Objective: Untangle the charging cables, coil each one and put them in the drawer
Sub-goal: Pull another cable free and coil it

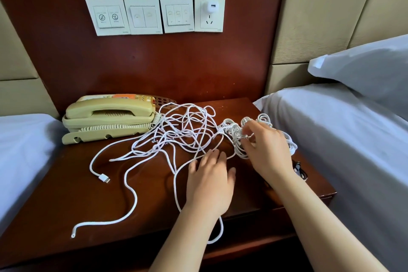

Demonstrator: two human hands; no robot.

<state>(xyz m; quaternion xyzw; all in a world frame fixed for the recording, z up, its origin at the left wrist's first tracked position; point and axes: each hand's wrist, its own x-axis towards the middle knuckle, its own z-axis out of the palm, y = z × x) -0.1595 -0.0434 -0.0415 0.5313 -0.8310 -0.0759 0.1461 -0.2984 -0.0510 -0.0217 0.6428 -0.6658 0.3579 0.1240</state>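
A tangle of white charging cables [181, 132] spreads over the dark wooden nightstand [66, 194]. One loose end with a flat white plug [104, 178] lies at the left, and another bare end [73, 234] lies near the front edge. A tighter bunch of small white loops [237, 130] sits at the right. My right hand [268, 150] has its fingers curled into that bunch, pinching strands. My left hand [210, 181] lies flat with straight fingers, pressing on cable strands on the tabletop.
A beige corded telephone [108, 117] stands at the back left of the nightstand. Beds with white sheets flank it on both sides. A black cable [299, 170] lies at the right edge. Wall switches and a socket with a white charger [210, 7] are above.
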